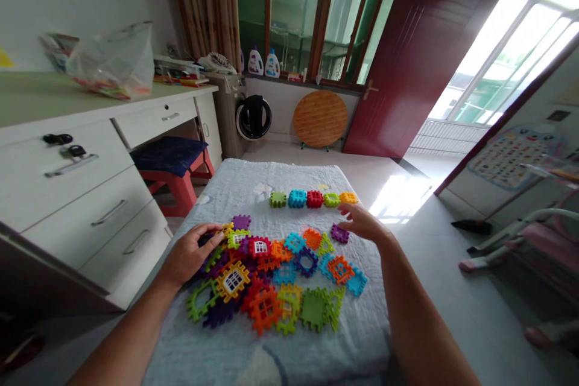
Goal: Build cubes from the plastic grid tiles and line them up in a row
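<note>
A loose pile of plastic interlocking building tiles with notched edges covers the middle of the cloth. My left hand [192, 253] is at the pile's left edge, thumb and fingers closed on a yellow tile [227, 229]. Close by lie a purple tile [242, 222] and a lime tile with a white window [237, 239]. My right hand [364, 223] hovers at the right with fingers apart, holding nothing visible. Below its fingers is another purple tile [339, 233]. Just beyond them is an orange stack [348, 198], ending a row with lime, red [315, 199], blue and green stacks.
A pale patterned cloth [271, 362] covers the table. At left are a white drawer desk [58, 217] and a red stool with a dark top [174, 154]. A washing machine [228, 114], a round wooden board [320, 119] and a dark red door [407, 66] stand behind.
</note>
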